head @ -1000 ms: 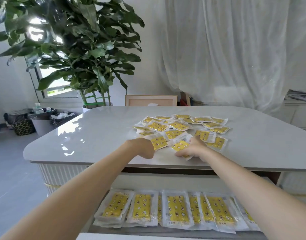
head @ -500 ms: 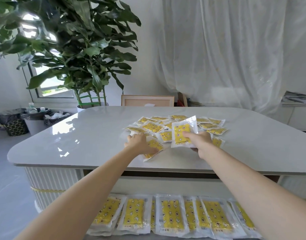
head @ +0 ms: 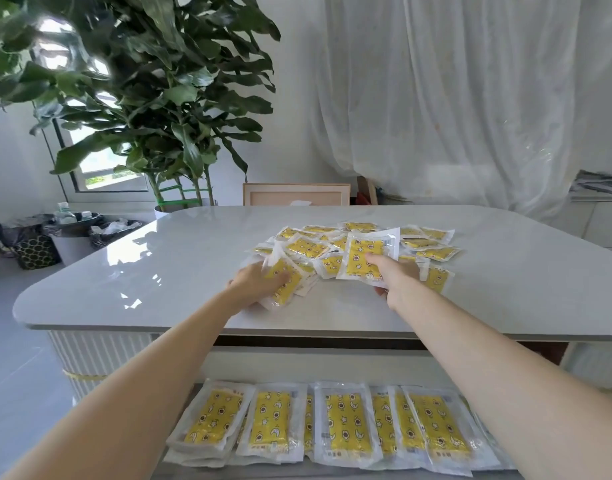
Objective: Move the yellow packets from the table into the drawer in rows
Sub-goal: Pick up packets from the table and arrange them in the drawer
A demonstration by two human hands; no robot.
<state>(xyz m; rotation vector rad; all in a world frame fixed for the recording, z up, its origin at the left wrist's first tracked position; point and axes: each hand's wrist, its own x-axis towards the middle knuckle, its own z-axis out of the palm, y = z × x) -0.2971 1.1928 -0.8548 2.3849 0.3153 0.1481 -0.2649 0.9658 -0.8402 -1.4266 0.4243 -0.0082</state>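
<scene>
Loose yellow packets (head: 306, 247) heap on the table (head: 193, 271); others line the drawer (head: 332, 473).

One head-worn wide-angle view faces forward and down, close over table (head: 193, 271) and drawer (head: 263, 473), edges seemingly distorted.

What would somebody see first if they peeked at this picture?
The heap of yellow packets on the table, where the right hand pinches a raised packet and the left hand grips a second packet at the heap's left edge. Below, a row of packets lies in the open drawer; a big leafy plant stands behind the table, left.
</scene>
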